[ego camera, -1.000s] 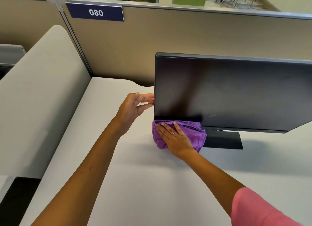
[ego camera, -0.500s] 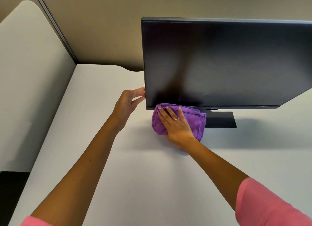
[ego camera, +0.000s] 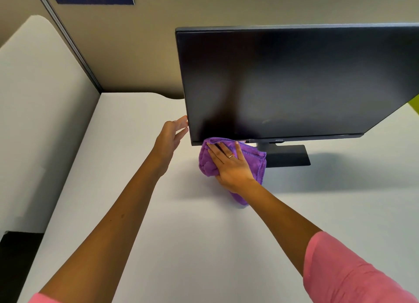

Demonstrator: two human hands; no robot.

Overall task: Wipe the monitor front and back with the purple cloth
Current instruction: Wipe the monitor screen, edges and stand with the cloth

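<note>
Right hand (ego camera: pixel 231 164) presses the purple cloth (ego camera: pixel 254 161) flat-fingered against the monitor (ego camera: pixel 294 83); left hand (ego camera: pixel 170 139), fingers straight, steadies its edge

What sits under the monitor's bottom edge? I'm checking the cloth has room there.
Under the monitor: the purple cloth beneath the right hand, and the black stand base. The cloth hides the desk below it.
</note>
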